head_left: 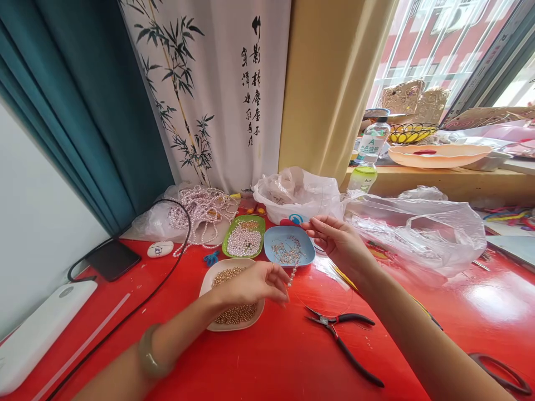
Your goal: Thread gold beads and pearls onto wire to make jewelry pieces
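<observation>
My left hand (264, 283), with a bangle on its wrist, is closed over the right side of a cream bowl (204, 288) of gold beads. At its fingertips is a short strand of pearl beads (293, 269), partly hidden by the fingers. Higher up, my right hand (330, 233) pinches a thin, clear line, hard to see, that loops down toward the table. Behind the strand stands a blue dish (310, 257) with small metallic pieces. A green dish (262, 224) of pearly and gold beads is left of it. Black-handled pliers (330, 322) lie with parted jaws below my right hand.
On the red table (267, 367), plastic bags (422, 234) and pearl strands (204, 209) line the back. A black phone (112, 259), a cable (167, 287) and a white case (45, 328) lie left. Scissors (499, 372) lie right. A bottle (370, 153) stands by the window.
</observation>
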A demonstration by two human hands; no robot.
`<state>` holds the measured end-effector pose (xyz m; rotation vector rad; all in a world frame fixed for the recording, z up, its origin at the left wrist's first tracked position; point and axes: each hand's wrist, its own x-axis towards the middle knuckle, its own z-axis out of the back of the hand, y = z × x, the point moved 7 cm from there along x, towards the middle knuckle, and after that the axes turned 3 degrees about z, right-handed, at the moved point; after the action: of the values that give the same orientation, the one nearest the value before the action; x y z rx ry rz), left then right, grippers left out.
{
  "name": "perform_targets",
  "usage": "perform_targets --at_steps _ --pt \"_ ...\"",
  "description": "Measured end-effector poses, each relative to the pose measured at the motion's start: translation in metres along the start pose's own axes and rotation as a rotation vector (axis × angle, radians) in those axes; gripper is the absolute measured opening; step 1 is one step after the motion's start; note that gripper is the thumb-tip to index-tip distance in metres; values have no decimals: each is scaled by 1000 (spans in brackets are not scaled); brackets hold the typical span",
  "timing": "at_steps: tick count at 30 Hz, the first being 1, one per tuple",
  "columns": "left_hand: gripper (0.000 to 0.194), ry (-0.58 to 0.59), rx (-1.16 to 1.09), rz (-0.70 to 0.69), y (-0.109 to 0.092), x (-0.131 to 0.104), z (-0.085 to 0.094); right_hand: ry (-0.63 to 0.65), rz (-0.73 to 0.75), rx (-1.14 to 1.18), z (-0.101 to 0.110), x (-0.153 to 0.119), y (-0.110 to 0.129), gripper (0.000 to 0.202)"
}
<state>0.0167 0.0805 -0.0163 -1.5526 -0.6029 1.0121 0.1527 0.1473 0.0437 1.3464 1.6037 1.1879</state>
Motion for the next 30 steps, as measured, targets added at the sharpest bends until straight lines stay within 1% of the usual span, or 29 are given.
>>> perform_targets --at_steps 2,5,9,12,15,18,22,24,26,30 --pt "18 -25 115 -9 4 1 1 -16 -13 26 3 2 -2 8" --pt "18 -84 203 -27 7 1 3 -33 -21 56 6 5 -4 6" --pt "15 -169 306 -64 4 -1 5 -60 2 72 11 7 -5 6" --pt "15 -202 362 -82 2 -3 4 -80 29 71 15 8 -3 9" --pt "18 -207 451 -94 1 -4 2 -83 40 57 15 8 -2 13" --pt "18 -177 546 -122 -2 -5 0 -64 34 27 11 6 -2 15" --pt "13 -164 766 -246 -17 -10 0 -16 20 -47 4 3 -3 16" --pt "13 -181 823 -289 -25 -12 2 8 26 -98 1 1 -3 15" --pt "13 -256 780 -312 -33 -14 9 37 35 -160 -3 -2 -2 14" --pt "16 -499 463 -313 -45 -20 31 152 27 -288 -17 -7 -2 13"
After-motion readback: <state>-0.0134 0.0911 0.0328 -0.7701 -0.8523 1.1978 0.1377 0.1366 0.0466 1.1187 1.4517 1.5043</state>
